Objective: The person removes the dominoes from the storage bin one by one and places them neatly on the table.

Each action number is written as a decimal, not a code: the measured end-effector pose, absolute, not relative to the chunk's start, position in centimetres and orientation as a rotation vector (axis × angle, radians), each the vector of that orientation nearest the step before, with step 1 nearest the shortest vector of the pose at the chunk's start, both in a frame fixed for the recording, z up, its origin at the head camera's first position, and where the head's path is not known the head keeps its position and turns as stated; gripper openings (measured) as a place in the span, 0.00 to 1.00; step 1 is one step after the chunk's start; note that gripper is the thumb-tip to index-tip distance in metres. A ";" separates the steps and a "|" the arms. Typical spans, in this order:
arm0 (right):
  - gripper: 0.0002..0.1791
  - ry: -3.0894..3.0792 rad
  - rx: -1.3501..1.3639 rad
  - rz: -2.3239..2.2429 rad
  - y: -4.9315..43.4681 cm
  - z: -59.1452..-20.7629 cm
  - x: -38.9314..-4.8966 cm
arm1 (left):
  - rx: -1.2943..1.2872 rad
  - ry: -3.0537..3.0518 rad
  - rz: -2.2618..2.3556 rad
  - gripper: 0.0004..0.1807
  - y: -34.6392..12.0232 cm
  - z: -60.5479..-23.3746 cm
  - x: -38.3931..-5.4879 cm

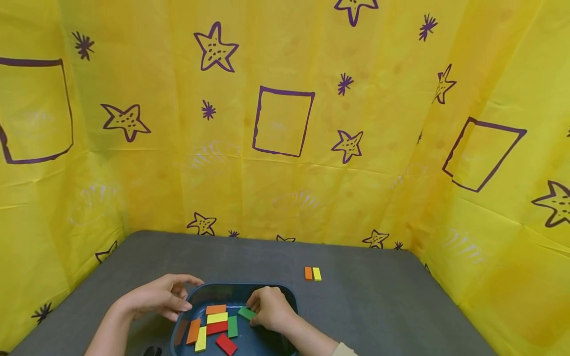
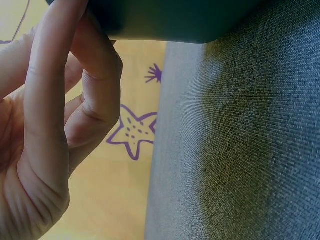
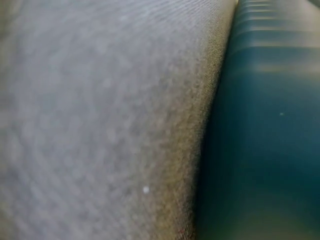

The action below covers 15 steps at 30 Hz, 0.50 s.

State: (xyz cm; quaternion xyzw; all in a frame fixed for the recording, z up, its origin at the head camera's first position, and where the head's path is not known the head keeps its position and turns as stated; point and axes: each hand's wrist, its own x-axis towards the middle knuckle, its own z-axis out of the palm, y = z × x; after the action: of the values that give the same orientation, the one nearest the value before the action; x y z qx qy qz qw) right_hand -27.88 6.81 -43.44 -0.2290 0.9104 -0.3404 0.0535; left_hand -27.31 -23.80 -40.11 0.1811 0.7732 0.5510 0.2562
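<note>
A dark blue plastic bin [image 1: 240, 287] stands at the front of the table, with several small flat blocks lying in it: an orange block [image 1: 193, 331], a yellow block [image 1: 201, 339], a red block [image 1: 226, 344] and a green block [image 1: 233, 327] among them. My right hand [image 1: 272, 309] reaches inside and pinches another green block [image 1: 246, 313] between thumb and fingers. At the bin's left rim, my left hand [image 1: 162, 296] grips the edge with bent fingers, also visible in the left wrist view against the bin [image 2: 165, 20]. The right wrist view catches only the bin's outer wall [image 3: 270, 150], not the hand.
Beyond the bin, a loose orange block [image 1: 308, 273] and yellow block [image 1: 317, 274] lie side by side on the grey cloth-covered table [image 1: 383, 296]. Yellow curtains [image 1: 285, 188] with purple stars enclose the back and sides. A small black object [image 1: 153, 351] shows at the bottom edge.
</note>
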 end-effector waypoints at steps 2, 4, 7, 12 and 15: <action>0.16 2.774 -0.703 -1.024 6.8 -43.4 -27.8 | 0.489 2.098 1.497 0.35 -23.8 -40.1 -27.3; 0.16 2.772 -0.710 -1.027 6.8 -43.4 -27.8 | 0.488 2.097 1.496 0.35 -23.7 -40.1 -27.3; 0.15 2.763 -0.716 -1.043 6.9 -43.3 -27.8 | 0.487 2.096 1.495 0.35 -23.7 -40.1 -27.3; 0.14 2.758 -0.719 -1.058 7.0 -42.9 -27.7 | 0.493 2.094 1.492 0.35 -23.7 -40.0 -27.3; 0.14 2.750 -0.726 -1.085 7.0 -42.6 -27.6 | 0.494 2.093 1.492 0.35 -23.7 -40.0 -27.3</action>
State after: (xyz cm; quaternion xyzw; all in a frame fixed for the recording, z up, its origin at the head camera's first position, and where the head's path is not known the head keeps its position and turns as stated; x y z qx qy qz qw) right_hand -27.62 7.03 -42.64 -0.2382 0.9024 -0.3559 0.0485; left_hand -27.26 -23.74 -39.96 0.1823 0.7725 0.5504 0.2591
